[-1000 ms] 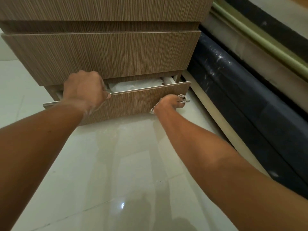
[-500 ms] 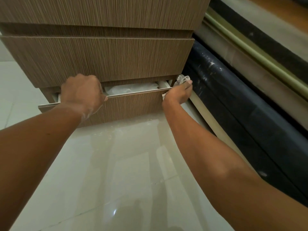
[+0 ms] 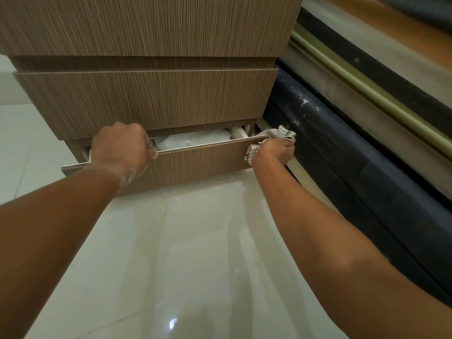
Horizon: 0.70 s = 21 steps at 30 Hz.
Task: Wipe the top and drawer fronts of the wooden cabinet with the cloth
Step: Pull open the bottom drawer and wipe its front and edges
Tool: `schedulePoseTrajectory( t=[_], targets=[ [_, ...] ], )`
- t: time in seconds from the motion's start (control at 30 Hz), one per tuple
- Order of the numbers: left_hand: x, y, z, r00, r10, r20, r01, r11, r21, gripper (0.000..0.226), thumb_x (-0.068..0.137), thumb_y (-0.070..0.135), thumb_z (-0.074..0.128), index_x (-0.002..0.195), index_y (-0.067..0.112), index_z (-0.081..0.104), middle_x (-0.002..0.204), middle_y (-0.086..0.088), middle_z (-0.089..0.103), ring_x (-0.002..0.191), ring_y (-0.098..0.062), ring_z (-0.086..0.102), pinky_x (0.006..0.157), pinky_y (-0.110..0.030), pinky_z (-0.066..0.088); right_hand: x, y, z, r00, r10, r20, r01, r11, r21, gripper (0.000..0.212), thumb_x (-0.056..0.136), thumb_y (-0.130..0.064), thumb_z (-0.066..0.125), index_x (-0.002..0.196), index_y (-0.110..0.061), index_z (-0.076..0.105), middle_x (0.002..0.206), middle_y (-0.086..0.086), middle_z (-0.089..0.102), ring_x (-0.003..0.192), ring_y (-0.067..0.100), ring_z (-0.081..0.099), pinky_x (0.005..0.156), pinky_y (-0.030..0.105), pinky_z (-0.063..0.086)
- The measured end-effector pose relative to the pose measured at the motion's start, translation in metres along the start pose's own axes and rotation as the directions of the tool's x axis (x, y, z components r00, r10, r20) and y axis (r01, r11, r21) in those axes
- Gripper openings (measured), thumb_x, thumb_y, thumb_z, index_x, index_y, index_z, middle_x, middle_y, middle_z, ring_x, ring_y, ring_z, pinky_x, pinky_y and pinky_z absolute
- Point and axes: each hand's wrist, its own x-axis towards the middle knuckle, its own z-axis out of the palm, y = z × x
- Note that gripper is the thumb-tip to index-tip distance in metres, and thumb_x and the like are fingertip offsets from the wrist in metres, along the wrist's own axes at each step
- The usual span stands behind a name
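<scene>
The wooden cabinet [image 3: 151, 30] fills the top of the head view, with striped brown drawer fronts. Its bottom drawer [image 3: 203, 160] is pulled partly out, and white material [image 3: 186, 141] shows inside. My left hand [image 3: 122, 148] is closed over the drawer's metal top edge near its left half. My right hand [image 3: 276, 150] grips a checked white-and-grey cloth [image 3: 281, 135] and presses it on the drawer's upper right corner. The middle drawer front [image 3: 146, 101] is closed above.
Glossy pale floor tiles [image 3: 186, 253] lie in front of the cabinet. Right of the cabinet lies a long dark plastic-wrapped roll [image 3: 342, 148], with a green-gold pole [image 3: 362, 94] and dark bands beyond it. A pale strip [image 3: 308, 177] runs along the floor beside the drawer.
My right hand with the cloth rose from the drawer front's lower right to its top right corner. My left hand stayed on the drawer's top edge.
</scene>
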Motion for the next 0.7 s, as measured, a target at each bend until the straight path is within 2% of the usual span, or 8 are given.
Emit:
schedulePoseTrajectory(
  t=[0.07,0.2,0.27,0.33,0.4,0.47,0.57,0.7],
  targets=[
    [0.001,0.000,0.000,1.000,-0.008,0.001,0.008,1.000,-0.001,0.021,0.089,0.039,0.073,0.095,0.021,0.082,0.090,-0.007,0.078,0.079,-0.030,0.072,0.074,-0.041,0.060,-0.005,-0.006,-0.006,0.999,0.030,-0.024,-0.028,0.997,0.075,0.038,0.107,-0.037,0.033,0.114,-0.019,0.066,0.103,0.004,0.072,0.090,0.024,0.070,0.086,0.045,0.060],
    [0.000,0.000,0.000,1.000,-0.008,-0.004,0.008,1.000,-0.002,0.021,0.090,0.040,0.073,0.096,0.022,0.081,0.090,-0.007,0.079,0.080,-0.031,0.072,0.074,-0.040,0.058,-0.057,0.000,-0.012,0.937,-0.329,0.116,0.324,0.944,0.057,0.034,0.109,-0.030,0.035,0.110,-0.016,0.067,0.100,0.003,0.070,0.090,0.021,0.068,0.080,0.044,0.060],
    [-0.002,-0.001,0.000,1.000,0.000,0.000,0.000,1.000,-0.007,0.020,0.092,0.038,0.071,0.098,0.022,0.081,0.093,-0.006,0.079,0.082,-0.031,0.072,0.075,-0.041,0.058,-0.083,0.023,-0.016,0.769,-0.540,0.342,0.592,0.803,-0.063,0.037,0.108,-0.034,0.033,0.109,-0.016,0.066,0.109,0.008,0.069,0.109,0.027,0.064,0.090,0.049,0.056],
    [-0.004,-0.004,-0.002,1.000,0.003,0.025,-0.003,1.000,-0.022,0.019,0.095,0.035,0.068,0.101,0.023,0.080,0.100,-0.005,0.078,0.087,-0.031,0.072,0.078,-0.041,0.057,-0.093,0.052,-0.022,0.543,-0.593,0.595,0.799,0.583,-0.147,0.035,0.108,-0.031,0.036,0.113,-0.015,0.067,0.124,0.007,0.067,0.137,0.029,0.046,0.111,0.055,0.041],
    [-0.007,-0.008,-0.006,0.997,0.004,0.071,0.000,0.998,-0.064,0.018,0.096,0.032,0.067,0.106,0.024,0.080,0.108,-0.003,0.077,0.095,-0.030,0.070,0.083,-0.042,0.056,-0.090,0.064,-0.024,0.439,-0.614,0.655,0.881,0.437,-0.181,0.034,0.108,-0.027,0.040,0.114,-0.011,0.068,0.123,0.006,0.067,0.140,0.028,0.042,0.121,0.055,0.027],
    [-0.010,-0.013,-0.010,0.994,0.004,0.111,0.006,0.995,-0.095,0.020,0.096,0.029,0.067,0.110,0.023,0.079,0.115,-0.002,0.076,0.103,-0.030,0.069,0.086,-0.040,0.053,-0.088,0.050,-0.023,0.473,-0.624,0.623,0.867,0.455,-0.203,0.037,0.107,-0.031,0.037,0.104,-0.012,0.069,0.110,0.005,0.067,0.122,0.026,0.054,0.114,0.052,0.036],
    [-0.015,-0.022,-0.014,0.992,-0.008,0.126,0.018,0.997,-0.081,0.021,0.094,0.030,0.068,0.113,0.026,0.078,0.117,-0.003,0.075,0.107,-0.031,0.066,0.087,-0.039,0.050,-0.075,0.025,-0.016,0.703,-0.541,0.462,0.685,0.690,-0.234,0.037,0.108,-0.030,0.037,0.099,-0.015,0.069,0.097,0.001,0.064,0.096,0.020,0.060,0.083,0.033,0.051],
    [-0.018,-0.028,-0.016,0.990,-0.022,0.137,0.029,0.998,-0.051,0.023,0.094,0.033,0.069,0.114,0.029,0.078,0.114,-0.007,0.075,0.104,-0.033,0.065,0.086,-0.039,0.050,-0.052,0.001,-0.021,0.910,-0.388,0.144,0.410,0.894,-0.183,0.040,0.109,-0.028,0.035,0.100,-0.011,0.070,0.095,0.001,0.064,0.091,0.021,0.062,0.084,0.041,0.052]
  ],
)
